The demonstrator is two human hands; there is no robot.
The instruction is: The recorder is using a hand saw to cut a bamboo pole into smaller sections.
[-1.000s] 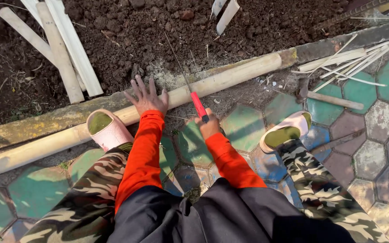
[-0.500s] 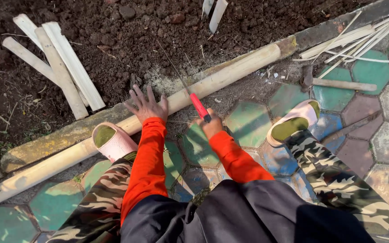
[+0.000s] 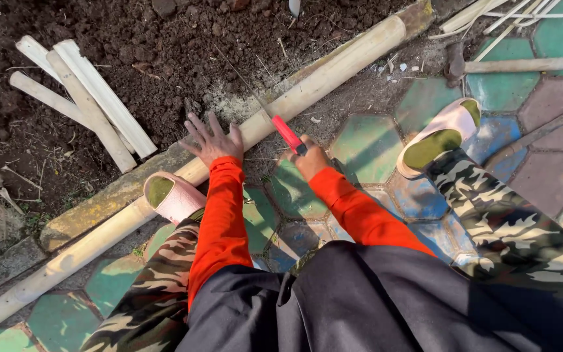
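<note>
A long pale bamboo pole (image 3: 333, 68) lies diagonally along the edge between soil and coloured paving. My left hand (image 3: 214, 140) presses flat on the pole, fingers spread. My right hand (image 3: 309, 160) grips the red handle of a hand saw (image 3: 287, 133), its thin blade running up-left across the pole just right of my left hand. My left foot in a pink sandal (image 3: 172, 195) rests against the pole.
Several split bamboo pieces (image 3: 86, 104) lie on the dark soil at upper left. A hammer with wooden handle (image 3: 509, 65) and thin bamboo strips (image 3: 490, 13) lie at upper right. My right sandal (image 3: 441, 133) stands on the hexagonal tiles.
The view has shifted, so the pole and split pieces sit further right in frame. My hands keep their places on the pole and saw.
</note>
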